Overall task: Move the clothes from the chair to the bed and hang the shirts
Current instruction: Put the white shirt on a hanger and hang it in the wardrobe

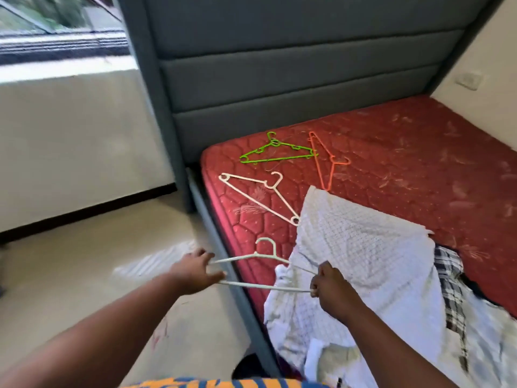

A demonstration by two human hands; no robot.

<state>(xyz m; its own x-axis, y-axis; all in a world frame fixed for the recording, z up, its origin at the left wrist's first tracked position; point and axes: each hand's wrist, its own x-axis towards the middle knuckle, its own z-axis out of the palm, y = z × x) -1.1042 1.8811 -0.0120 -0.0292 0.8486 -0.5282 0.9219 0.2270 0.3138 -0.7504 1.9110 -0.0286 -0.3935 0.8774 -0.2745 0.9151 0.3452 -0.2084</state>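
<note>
A white checked shirt [361,247] lies over the near corner of the red mattress [405,152], on top of a pile of clothes. A pale hanger [251,285] is held level at the bed's edge, hook up. My left hand [195,271] grips its left end. My right hand [333,287] pinches its right end together with the shirt's fabric, and that end sits partly inside the shirt. Three more hangers lie on the mattress: a white one [260,197], a green one [275,152] and an orange one [326,161].
A dark plaid garment [450,278] and other white clothes [492,340] are heaped at the lower right. The grey padded headboard [279,65] stands behind the mattress. Left of the grey bed frame [223,261] is pale floor, a low wall and a window [56,29].
</note>
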